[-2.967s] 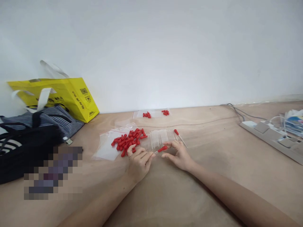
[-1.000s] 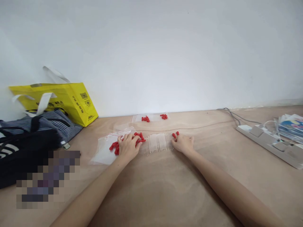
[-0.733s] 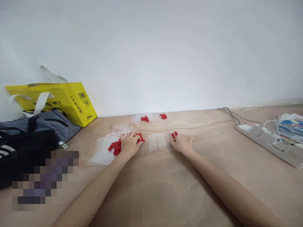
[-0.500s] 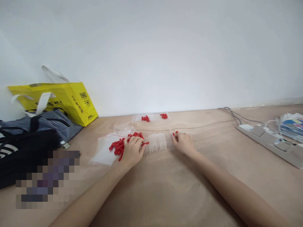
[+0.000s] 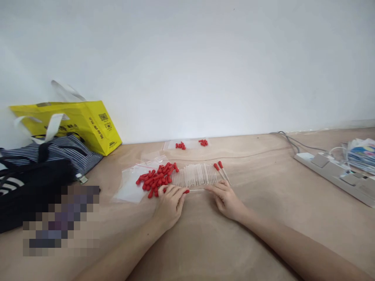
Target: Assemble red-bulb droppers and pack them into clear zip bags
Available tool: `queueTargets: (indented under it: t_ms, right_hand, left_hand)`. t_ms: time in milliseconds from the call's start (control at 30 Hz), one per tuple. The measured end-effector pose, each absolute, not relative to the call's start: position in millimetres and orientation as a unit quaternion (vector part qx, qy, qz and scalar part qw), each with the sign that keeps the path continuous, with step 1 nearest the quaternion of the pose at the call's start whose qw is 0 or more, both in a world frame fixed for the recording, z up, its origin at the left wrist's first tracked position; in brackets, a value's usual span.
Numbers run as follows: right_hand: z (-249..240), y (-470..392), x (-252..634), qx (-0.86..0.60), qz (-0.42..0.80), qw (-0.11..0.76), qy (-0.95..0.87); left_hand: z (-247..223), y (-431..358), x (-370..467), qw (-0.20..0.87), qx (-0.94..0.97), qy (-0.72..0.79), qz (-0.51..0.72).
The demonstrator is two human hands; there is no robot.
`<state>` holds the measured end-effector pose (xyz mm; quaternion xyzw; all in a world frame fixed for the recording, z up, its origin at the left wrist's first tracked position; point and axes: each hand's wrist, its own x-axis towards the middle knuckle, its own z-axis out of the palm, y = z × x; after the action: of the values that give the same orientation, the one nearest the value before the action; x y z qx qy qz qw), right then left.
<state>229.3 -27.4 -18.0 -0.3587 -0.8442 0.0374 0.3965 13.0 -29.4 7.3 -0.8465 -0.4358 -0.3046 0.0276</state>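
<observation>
Between my hands, a thin clear glass dropper tube (image 5: 198,191) lies level, its left end meeting a red rubber dropper bulb (image 5: 186,191). My left hand (image 5: 169,206) pinches that bulb; how deep the tube sits in it I cannot tell. My right hand (image 5: 227,198) is closed on the tube's other end. Just beyond them runs a row of clear tubes (image 5: 193,175), side by side. A heap of red bulbs (image 5: 155,182) lies left of the row, partly on a clear zip bag (image 5: 127,188). Right of the row rest two droppers (image 5: 222,171) with red bulbs on their tubes.
Near the wall lies another clear bag (image 5: 191,145) with two small groups of red bulbs. A yellow bag (image 5: 96,125) and a striped bag (image 5: 84,154) stand at left. A white power strip (image 5: 334,177) with cables and a stack of packets (image 5: 363,154) are at right.
Both hands have come nearer to me, and the tube has swung from upright to level, its end now at the bulb. The two droppers at right are now uncovered.
</observation>
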Motion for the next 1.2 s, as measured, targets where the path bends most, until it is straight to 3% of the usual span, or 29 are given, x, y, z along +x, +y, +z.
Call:
queueTargets:
  t_ms: [900, 1200]
  right_hand:
    - [-10.7, -39.9, 211.1, -0.368, 0.063, 0.393, -0.84]
    - [-9.5, -36.7, 214.4, -0.332, -0.067, 0.379, -0.861]
  left_hand:
    - [7.3, -30.8, 15.0, 0.038, -0.83, -0.413, -0.373]
    - [8.8, -34.2, 18.1, 0.05, -0.839, -0.391, -0.376]
